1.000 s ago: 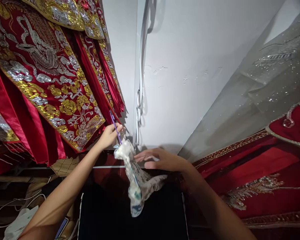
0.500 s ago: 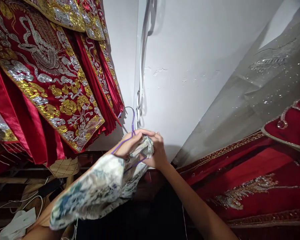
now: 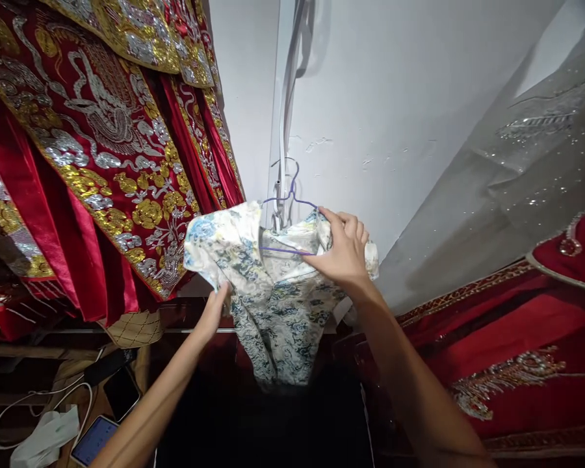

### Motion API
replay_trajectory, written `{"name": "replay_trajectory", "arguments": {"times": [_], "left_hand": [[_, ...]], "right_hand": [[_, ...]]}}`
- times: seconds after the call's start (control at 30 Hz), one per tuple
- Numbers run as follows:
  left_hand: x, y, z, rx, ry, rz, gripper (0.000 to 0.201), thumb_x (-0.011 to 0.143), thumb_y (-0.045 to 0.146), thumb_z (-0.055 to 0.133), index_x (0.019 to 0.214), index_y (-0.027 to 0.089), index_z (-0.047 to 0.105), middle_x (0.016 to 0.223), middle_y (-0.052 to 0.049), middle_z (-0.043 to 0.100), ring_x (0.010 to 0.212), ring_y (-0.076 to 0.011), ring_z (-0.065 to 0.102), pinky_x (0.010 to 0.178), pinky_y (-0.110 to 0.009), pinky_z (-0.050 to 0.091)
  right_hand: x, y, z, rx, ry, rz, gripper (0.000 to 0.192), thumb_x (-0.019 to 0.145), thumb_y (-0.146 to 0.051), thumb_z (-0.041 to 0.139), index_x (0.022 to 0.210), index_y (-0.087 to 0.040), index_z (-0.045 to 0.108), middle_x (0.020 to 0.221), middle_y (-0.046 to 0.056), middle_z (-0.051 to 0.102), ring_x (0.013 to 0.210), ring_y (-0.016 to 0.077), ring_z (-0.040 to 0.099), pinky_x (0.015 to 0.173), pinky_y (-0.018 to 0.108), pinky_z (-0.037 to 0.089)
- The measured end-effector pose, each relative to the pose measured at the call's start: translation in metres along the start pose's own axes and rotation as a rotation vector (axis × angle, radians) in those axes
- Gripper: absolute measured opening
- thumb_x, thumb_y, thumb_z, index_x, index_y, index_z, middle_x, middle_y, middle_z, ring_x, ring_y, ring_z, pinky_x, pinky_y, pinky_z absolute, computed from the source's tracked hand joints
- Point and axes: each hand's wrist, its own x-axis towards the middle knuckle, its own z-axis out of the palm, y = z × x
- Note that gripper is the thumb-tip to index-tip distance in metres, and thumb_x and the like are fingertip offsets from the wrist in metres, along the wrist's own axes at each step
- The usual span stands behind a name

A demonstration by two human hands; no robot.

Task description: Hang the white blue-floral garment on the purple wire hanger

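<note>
— Item: person's arms, head view?
— Left hand (image 3: 213,313) and right hand (image 3: 344,250): bare, forearms unsleeved, no rings or watch apparent, though upper arms fall outside the frame.

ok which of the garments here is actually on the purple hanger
The small white and blue floral garment in the middle, held by both hands. It hangs on the purple hanger; the red and gold embroidered robes to the left show no purple hanger.
</note>
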Motion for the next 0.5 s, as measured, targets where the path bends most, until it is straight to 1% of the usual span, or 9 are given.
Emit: {"name": "replay_trajectory", "arguments": {"times": [0.03,0.1,0.2,0.27,0.3,0.37,0.43,0.47,0.5], "left_hand": [[-0.004,-0.003,0.000,-0.014,0.017,-0.014,0.062,0.085,0.063,0.061,0.129,0.019,0.060,0.133,-0.011,0.066,0.135,-0.0306,0.052,0.113,-0.044,0.042],[-0.014,-0.008,0.002,-0.088,0.037,-0.069,0.060,0.078,0.051,0.075,0.127,0.019,0.062,0.138,-0.011,0.062,0.138,-0.0312,0.049,0.118,-0.043,0.036],[-0.028,-0.020,0.011,-0.185,0.040,-0.177,0.055,0.080,0.046,0.075,0.127,0.021,0.063,0.142,-0.011,0.060,0.141,-0.0296,0.046,0.121,-0.042,0.031],[-0.036,-0.031,0.020,-0.244,0.061,-0.246,0.052,0.082,0.047,0.073,0.127,0.022,0.063,0.142,-0.010,0.059,0.142,-0.0288,0.044,0.122,-0.043,0.030],[-0.039,-0.037,0.024,-0.274,0.076,-0.277,0.051,0.083,0.048,0.072,0.127,0.023,0.063,0.143,-0.010,0.059,0.142,-0.0284,0.044,0.122,-0.043,0.029],[-0.046,-0.048,0.033,-0.324,0.111,-0.333,0.054,0.084,0.052,0.070,0.129,0.024,0.062,0.146,-0.009,0.056,0.144,-0.0282,0.042,0.122,-0.044,0.029],[-0.053,-0.057,0.041,-0.341,0.139,-0.400,0.059,0.082,0.056,0.070,0.131,0.025,0.060,0.150,-0.009,0.051,0.146,-0.0285,0.038,0.123,-0.045,0.027],[-0.058,-0.060,0.044,-0.342,0.126,-0.423,0.061,0.081,0.058,0.070,0.132,0.025,0.060,0.152,-0.010,0.049,0.147,-0.0289,0.036,0.123,-0.045,0.026],[-0.063,-0.062,0.047,-0.342,0.096,-0.432,0.063,0.081,0.061,0.069,0.133,0.025,0.059,0.152,-0.010,0.048,0.147,-0.0295,0.034,0.123,-0.046,0.025]], "right_hand": [[-0.001,-0.005,0.000,0.003,-0.013,-0.028,0.091,0.065,-0.046,0.079,0.147,-0.028,0.043,0.129,0.015,0.043,0.125,0.0415,0.041,0.105,0.057,0.030],[-0.009,-0.011,0.001,0.021,-0.052,-0.070,0.088,0.066,-0.046,0.078,0.146,-0.028,0.045,0.135,0.015,0.043,0.128,0.0421,0.040,0.106,0.058,0.030],[-0.033,-0.012,0.001,0.139,-0.128,-0.157,0.079,0.071,-0.047,0.077,0.143,-0.030,0.051,0.148,0.013,0.041,0.138,0.0429,0.033,0.112,0.062,0.024],[-0.053,-0.012,0.002,0.340,-0.208,-0.165,0.068,0.077,-0.047,0.074,0.140,-0.031,0.055,0.151,0.010,0.044,0.142,0.0399,0.033,0.115,0.060,0.026],[-0.064,-0.013,0.003,0.476,-0.245,-0.119,0.062,0.080,-0.046,0.073,0.138,-0.031,0.056,0.149,0.009,0.048,0.140,0.0374,0.037,0.114,0.058,0.030],[-0.087,-0.015,0.011,0.773,-0.279,0.084,0.052,0.085,-0.044,0.070,0.134,-0.030,0.059,0.137,0.009,0.060,0.129,0.0315,0.052,0.107,0.049,0.043],[-0.112,-0.022,0.027,1.000,-0.201,0.369,0.037,0.087,-0.044,0.068,0.118,-0.025,0.065,0.108,0.008,0.071,0.102,0.0257,0.066,0.090,0.040,0.052],[-0.125,-0.026,0.038,1.060,-0.133,0.514,0.030,0.087,-0.047,0.067,0.104,-0.023,0.068,0.090,0.006,0.071,0.085,0.0224,0.067,0.078,0.035,0.054],[-0.138,-0.032,0.050,1.086,-0.098,0.639,0.031,0.086,-0.052,0.066,0.089,-0.021,0.067,0.073,0.003,0.066,0.068,0.0190,0.062,0.065,0.031,0.051]]}}
